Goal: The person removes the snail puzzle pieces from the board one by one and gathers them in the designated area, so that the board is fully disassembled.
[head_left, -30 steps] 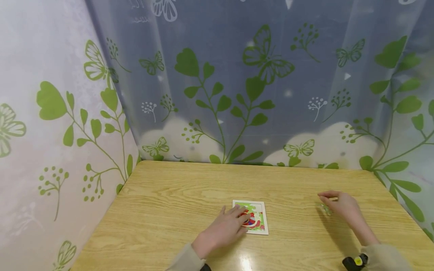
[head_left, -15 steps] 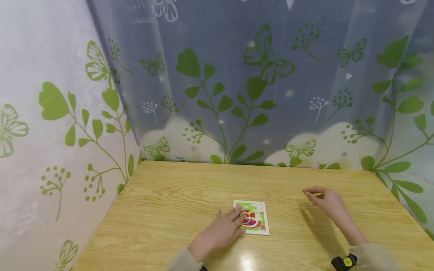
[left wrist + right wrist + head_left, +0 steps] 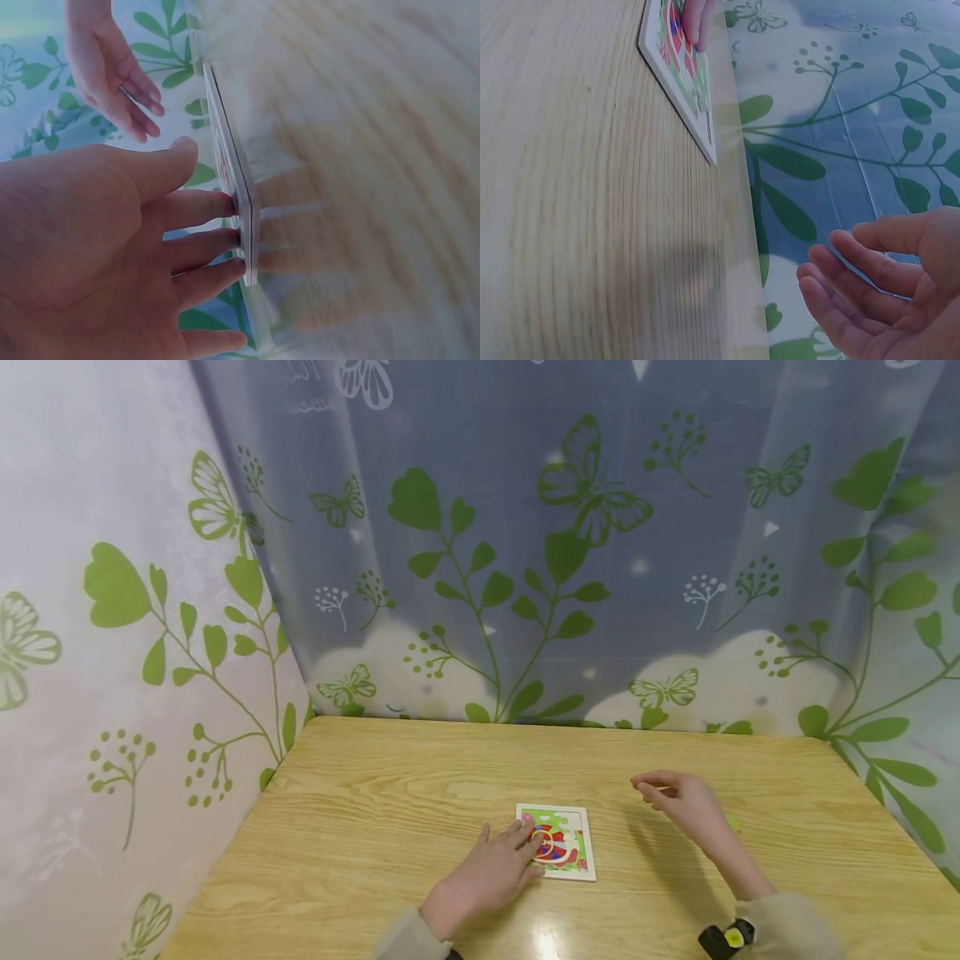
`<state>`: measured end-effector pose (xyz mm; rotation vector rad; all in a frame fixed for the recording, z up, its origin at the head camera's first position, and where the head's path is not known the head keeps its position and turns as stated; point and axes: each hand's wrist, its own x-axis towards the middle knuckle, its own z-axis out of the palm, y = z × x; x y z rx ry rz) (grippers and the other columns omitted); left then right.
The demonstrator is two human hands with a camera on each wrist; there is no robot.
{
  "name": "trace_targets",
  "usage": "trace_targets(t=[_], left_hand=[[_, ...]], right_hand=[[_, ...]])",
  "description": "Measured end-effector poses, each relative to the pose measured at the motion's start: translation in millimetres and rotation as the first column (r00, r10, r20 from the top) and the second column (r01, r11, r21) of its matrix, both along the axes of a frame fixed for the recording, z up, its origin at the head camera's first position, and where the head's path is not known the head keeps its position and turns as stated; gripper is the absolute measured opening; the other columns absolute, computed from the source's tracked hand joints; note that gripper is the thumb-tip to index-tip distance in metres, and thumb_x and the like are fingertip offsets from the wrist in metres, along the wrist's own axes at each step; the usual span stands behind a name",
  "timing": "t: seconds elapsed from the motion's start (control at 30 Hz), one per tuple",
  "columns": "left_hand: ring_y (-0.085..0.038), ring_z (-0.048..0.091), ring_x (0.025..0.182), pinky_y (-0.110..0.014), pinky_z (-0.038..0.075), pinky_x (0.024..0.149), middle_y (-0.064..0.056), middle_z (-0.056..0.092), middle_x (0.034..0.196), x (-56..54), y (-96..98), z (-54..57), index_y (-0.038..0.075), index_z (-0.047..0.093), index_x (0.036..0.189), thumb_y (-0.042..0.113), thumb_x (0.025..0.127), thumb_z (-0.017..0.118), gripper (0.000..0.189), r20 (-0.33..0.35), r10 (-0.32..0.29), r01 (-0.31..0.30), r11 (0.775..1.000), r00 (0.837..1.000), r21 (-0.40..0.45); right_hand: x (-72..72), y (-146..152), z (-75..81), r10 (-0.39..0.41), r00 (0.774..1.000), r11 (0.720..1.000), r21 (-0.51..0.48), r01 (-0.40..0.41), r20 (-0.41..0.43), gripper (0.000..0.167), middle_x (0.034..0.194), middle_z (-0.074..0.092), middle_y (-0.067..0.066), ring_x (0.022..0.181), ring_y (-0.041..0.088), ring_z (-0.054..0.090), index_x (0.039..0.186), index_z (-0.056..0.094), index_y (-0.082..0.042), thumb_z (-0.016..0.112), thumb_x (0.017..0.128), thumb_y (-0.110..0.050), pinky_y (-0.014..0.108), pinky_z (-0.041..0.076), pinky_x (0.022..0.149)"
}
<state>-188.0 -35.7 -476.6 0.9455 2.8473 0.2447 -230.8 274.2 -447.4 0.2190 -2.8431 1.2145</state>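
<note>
A small white-framed jigsaw puzzle (image 3: 553, 842) lies flat on the table, its picture in green, red and blue. Part of its upper right area is plain white. My left hand (image 3: 483, 881) lies across its left side, extended fingertips resting on it. Seen from the left wrist, several fingers (image 3: 202, 251) touch the frame's edge. My right hand (image 3: 686, 806) is above the table, right of the puzzle. In the right wrist view the right hand (image 3: 892, 285) has loosely bent fingers, and nothing shows between them. A small green piece (image 3: 733, 822) lies beyond the right forearm, partly hidden.
The wooden table (image 3: 420, 768) reaches back to a hanging cloth (image 3: 517, 635) printed with butterflies and leaves. A similar pale cloth (image 3: 120, 693) hangs along the left side. A black band with a yellow spot (image 3: 726, 938) is on the right wrist.
My right hand has moved left from the green piece toward the puzzle, and the piece stays on the table. The left hand shifted slightly on the puzzle and now lies still.
</note>
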Motion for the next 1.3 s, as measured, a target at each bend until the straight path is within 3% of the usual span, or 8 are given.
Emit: trace_targets(t=[0.33, 0.7, 0.93, 1.17, 1.3], left_hand=[[-0.024, 0.036, 0.148, -0.061, 0.031, 0.117, -0.005, 0.035, 0.163, -1.1, 1.4, -0.2, 0.013, 0.046, 0.153, 0.045, 0.105, 0.047, 0.058, -0.001, 0.007, -0.007, 1.0, 1.0, 0.001], [-0.024, 0.037, 0.148, -0.061, 0.031, 0.116, -0.006, 0.035, 0.162, -0.4, 1.0, 2.8, 0.012, 0.046, 0.152, 0.046, 0.105, 0.048, 0.058, 0.01, 0.006, -0.006, 1.0, 1.0, 0.005], [-0.024, 0.037, 0.148, -0.061, 0.032, 0.116, -0.006, 0.036, 0.162, -0.9, 0.8, 2.6, 0.012, 0.047, 0.152, 0.046, 0.104, 0.048, 0.058, 0.01, 0.007, -0.007, 1.0, 1.0, 0.006], [-0.024, 0.036, 0.148, -0.062, 0.031, 0.116, -0.006, 0.036, 0.162, -1.6, 0.5, 2.4, 0.012, 0.046, 0.152, 0.045, 0.105, 0.048, 0.058, 0.017, 0.007, -0.007, 1.0, 1.0, 0.013], [-0.024, 0.035, 0.149, -0.062, 0.031, 0.116, -0.006, 0.035, 0.162, -1.5, -0.2, 2.5, 0.012, 0.046, 0.153, 0.045, 0.105, 0.048, 0.058, 0.024, 0.007, -0.007, 1.0, 1.0, 0.013]], right_hand=[[-2.8, -35.3, -5.6, 0.025, 1.0, 0.998, -0.065, -0.026, -0.01, 0.026, 0.113, 0.074, 0.019, 0.095, 0.031, 0.073, 0.12, 0.072, 0.001, 0.062, 0.102, -0.014, 0.036, 0.061, 0.076], [-5.4, -65.6, -17.2, 0.081, 0.997, 0.979, -0.191, -0.076, 0.016, 0.026, 0.111, 0.074, 0.021, 0.098, 0.033, 0.073, 0.118, 0.071, 0.007, 0.061, 0.102, -0.012, 0.037, 0.061, 0.081], [-5.3, -78.4, -23.5, 0.081, 0.996, 0.989, -0.127, -0.076, 0.032, 0.023, 0.106, 0.075, 0.017, 0.093, 0.026, 0.073, 0.112, 0.074, 0.004, 0.063, 0.1, -0.011, 0.03, 0.06, 0.075], [-5.1, -88.8, -28.2, 0.072, 0.994, 0.996, -0.066, -0.066, 0.084, 0.024, 0.093, 0.076, 0.011, 0.073, 0.015, 0.067, 0.112, 0.074, 0.003, 0.064, 0.099, -0.014, 0.022, 0.05, 0.061], [-5.8, -93.9, -29.5, 0.056, 0.993, 0.998, -0.036, -0.053, 0.1, 0.025, 0.09, 0.075, 0.007, 0.07, 0.011, 0.064, 0.112, 0.074, 0.003, 0.065, 0.099, -0.016, 0.021, 0.046, 0.056]])
